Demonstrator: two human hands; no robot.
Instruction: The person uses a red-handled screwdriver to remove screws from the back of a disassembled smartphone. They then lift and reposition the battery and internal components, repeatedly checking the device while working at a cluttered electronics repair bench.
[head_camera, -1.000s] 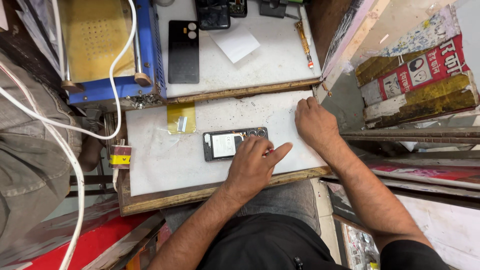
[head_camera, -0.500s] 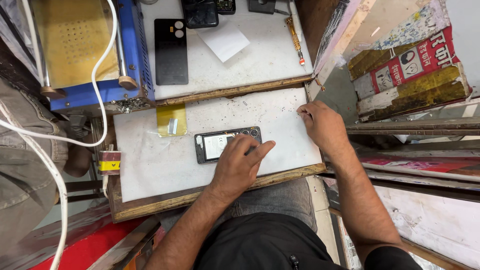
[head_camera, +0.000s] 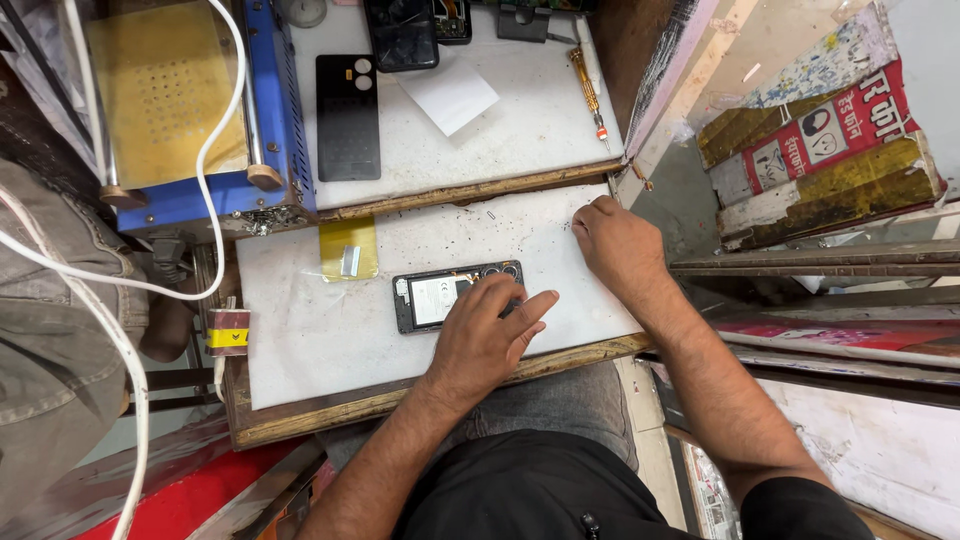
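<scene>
The head view, the only 1, looks straight down on a white work board (head_camera: 330, 330) with a wooden edge. An opened phone (head_camera: 445, 295), back cover off and its insides showing, lies flat near the middle of that board. The left hand (head_camera: 485, 335) rests on the phone's right end, fingers spread and pressing down on it rather than curled around it; nothing is pinched between them. The right hand (head_camera: 615, 245) sits to the right of the phone, at the board's far right corner, fingertips bunched on the surface; whether they pinch something tiny there I cannot tell. Small dark specks, perhaps screws, dot the board beyond the phone.

Judging by this pose, steady work wants the left hand to hold the phone flat and unmoving, pressing on the frame and not the exposed parts, while the right hand's fingertips pick lightly so no small piece skitters off the edge.

Left of the phone lies a yellow film piece (head_camera: 348, 248). Beyond the phone, on a second white surface, lie a black back cover (head_camera: 347, 115), a white paper (head_camera: 448, 92) and a screwdriver (head_camera: 588, 90). The blue machine (head_camera: 165, 110) far left of the phone has a yellow perforated bed, which is bare. No tray or box is visible.
</scene>
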